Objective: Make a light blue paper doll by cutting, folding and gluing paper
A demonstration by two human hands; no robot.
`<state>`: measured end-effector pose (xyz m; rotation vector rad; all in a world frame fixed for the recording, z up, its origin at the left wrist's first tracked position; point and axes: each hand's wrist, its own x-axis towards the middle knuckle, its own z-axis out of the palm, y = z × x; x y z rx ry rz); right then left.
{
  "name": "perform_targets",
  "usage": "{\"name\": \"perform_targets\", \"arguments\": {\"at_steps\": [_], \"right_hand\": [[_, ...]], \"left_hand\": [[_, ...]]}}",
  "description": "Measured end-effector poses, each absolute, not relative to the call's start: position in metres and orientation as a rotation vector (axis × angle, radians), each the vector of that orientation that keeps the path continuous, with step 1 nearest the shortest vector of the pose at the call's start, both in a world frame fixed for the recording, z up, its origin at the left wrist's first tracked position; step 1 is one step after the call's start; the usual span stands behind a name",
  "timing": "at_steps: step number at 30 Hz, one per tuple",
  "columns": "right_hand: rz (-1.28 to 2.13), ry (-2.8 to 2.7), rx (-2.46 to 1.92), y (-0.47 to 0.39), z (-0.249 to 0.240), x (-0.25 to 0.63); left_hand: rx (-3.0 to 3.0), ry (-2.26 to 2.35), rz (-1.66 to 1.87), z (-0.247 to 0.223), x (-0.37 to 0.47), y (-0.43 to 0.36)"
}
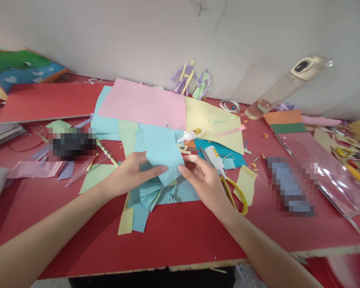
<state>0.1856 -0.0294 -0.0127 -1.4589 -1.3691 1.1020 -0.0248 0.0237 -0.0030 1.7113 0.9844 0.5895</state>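
Note:
A light blue piece of paper (164, 150) is held up at the middle, between both hands. My left hand (141, 170) pinches its left side, thumb lying across the front. At its lower right corner, my right hand (199, 174) grips the edge between thumb and fingers. Just below the sheet lies a pleated blue paper fan (150, 194) on more blue paper. Yellow-handled scissors (243, 200) rest beside my right hand, with a white glue bottle (215, 160) against them. A second glue bottle (192, 135) lies behind the hands.
Pink paper (147, 102) and yellow paper (213, 118) cover the back of the red table (180, 236). A clear bottle (285, 90) leans at the back right. Blurred dark objects lie left and right, among paper scraps and a plastic sleeve (333, 172).

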Motion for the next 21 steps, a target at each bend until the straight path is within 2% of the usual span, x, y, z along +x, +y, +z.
{"name": "perform_targets", "arguments": {"at_steps": [4,9,13,17,21], "right_hand": [[1.124,-1.485,-1.536,-0.0298,-0.0082,0.1874],[1.208,-1.495,-1.413,-0.0272,-0.0040,0.1900],[1.281,-1.518,-1.391,-0.0253,-0.0040,0.1923],[1.096,-1.678,-1.443,-0.0264,-0.0059,0.1921],[0.958,-1.824,-1.523,-0.0295,-0.0067,0.1908]], "left_hand": [[1.708,0.957,0.635,0.0003,-0.0221,0.0214],[1.733,0.927,0.622,0.0035,-0.0201,0.0202],[1.706,1.066,0.710,0.0018,-0.0225,0.0229],[1.718,1.102,0.823,-0.0007,-0.0258,0.0275],[1.874,1.038,0.703,0.0003,-0.0257,0.0271]]}}
